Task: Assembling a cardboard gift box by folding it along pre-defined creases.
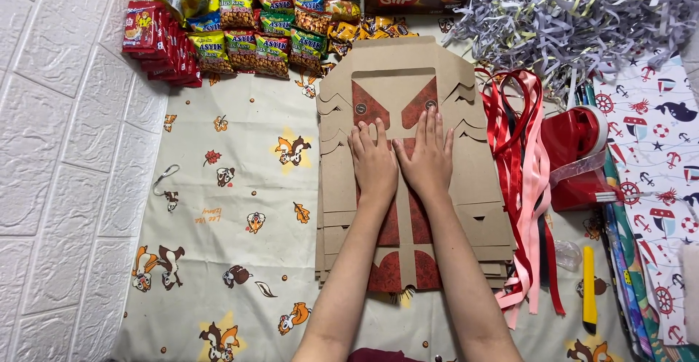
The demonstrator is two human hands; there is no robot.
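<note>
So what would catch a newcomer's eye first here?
Probably the two hands, left hand and right hand, pressed flat side by side on a stack of flat brown cardboard boxes at centre. Next, the red and pink ribbons draped just to its right, and the bright snack packets lined up along the top.

Stack of flat brown cardboard box blanks (408, 85) with dark red panels lies on the patterned sheet, unfolded, edges slightly offset, arched top pointing away from the person.

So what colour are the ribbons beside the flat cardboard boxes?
Red and pink satin ribbons, clearest in the head view.
</note>
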